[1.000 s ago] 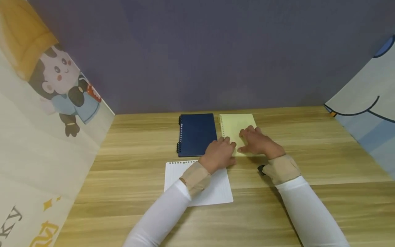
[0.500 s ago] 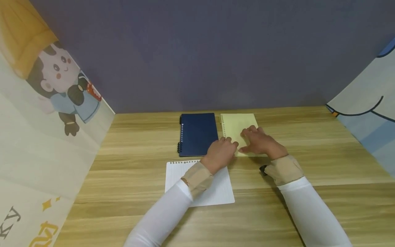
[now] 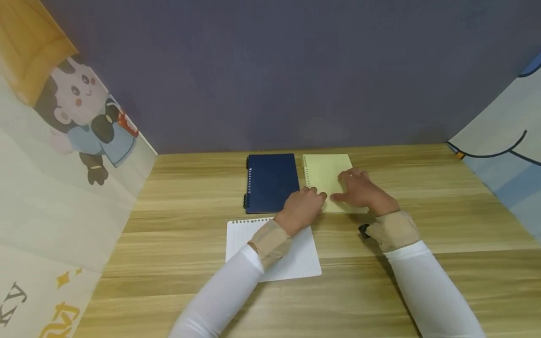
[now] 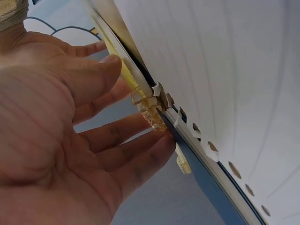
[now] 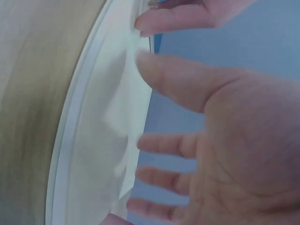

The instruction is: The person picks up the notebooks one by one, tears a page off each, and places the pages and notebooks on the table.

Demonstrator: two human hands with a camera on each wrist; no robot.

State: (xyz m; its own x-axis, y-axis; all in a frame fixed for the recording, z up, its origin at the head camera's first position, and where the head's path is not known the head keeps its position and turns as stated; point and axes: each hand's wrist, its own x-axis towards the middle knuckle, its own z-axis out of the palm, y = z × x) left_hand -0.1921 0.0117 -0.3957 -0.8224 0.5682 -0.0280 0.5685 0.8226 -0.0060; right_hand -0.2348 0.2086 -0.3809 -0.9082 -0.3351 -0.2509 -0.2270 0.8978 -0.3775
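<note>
A pale yellow notebook [image 3: 323,171] with punched holes down its left side lies at the back of the table. My right hand [image 3: 361,190] rests its spread fingertips on the notebook's right part. At its lower left corner, my left hand [image 3: 302,209] has its fingertips on the page and edge, arching over the dark blue notebook's corner. The left wrist view shows the left fingers loosely extended beside a yellowish coil [image 4: 152,115]. In the right wrist view the right fingers are straight against the pale cover [image 5: 112,122]. Neither hand grips anything.
A dark blue coil notebook [image 3: 270,183] lies just left of the yellow one. A white lined sheet [image 3: 296,263] with holes along its top edge lies in front, partly under the left forearm. A dark grey wall [image 3: 296,75] bounds the wooden table [image 3: 177,244] behind.
My right hand has slid slightly to the right and away across the yellow notebook. The left hand stays nearly in place, and the notebooks and sheet keep their arrangement.
</note>
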